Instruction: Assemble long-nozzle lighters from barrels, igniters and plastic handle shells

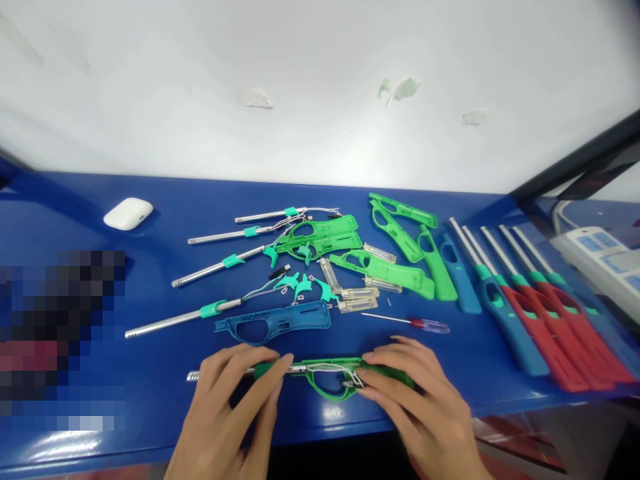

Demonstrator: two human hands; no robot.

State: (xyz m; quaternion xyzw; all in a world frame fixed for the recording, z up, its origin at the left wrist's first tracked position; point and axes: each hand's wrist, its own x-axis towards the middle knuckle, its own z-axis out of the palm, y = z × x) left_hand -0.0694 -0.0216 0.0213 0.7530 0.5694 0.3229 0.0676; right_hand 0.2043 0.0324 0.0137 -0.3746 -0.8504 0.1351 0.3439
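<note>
At the front of the table, my left hand (pixel 230 407) pinches the metal lighter tube (pixel 299 369) near its green collar. The tube's slotted tip sticks out to the left of the fingers. My right hand (pixel 425 400) grips the green lighter handle shell (pixel 333 398), which lies open side up with its trigger ring toward me. White wires (pixel 330 365) run from the tube along the shell to my right fingertips, beside a small dark part (pixel 353 384). My right hand hides the grip end of the shell. A blue handle shell (pixel 300 319) lies just beyond both hands.
Several tubes with wires (pixel 215 272) lie at left. Green triggers (pixel 303 285), clear fuel tanks (pixel 357 305) and green shells (pixel 395 272) fill the middle. A screwdriver (pixel 425 325) and several whole lighters (pixel 555 320) lie right. A white case (pixel 129 214) sits back left.
</note>
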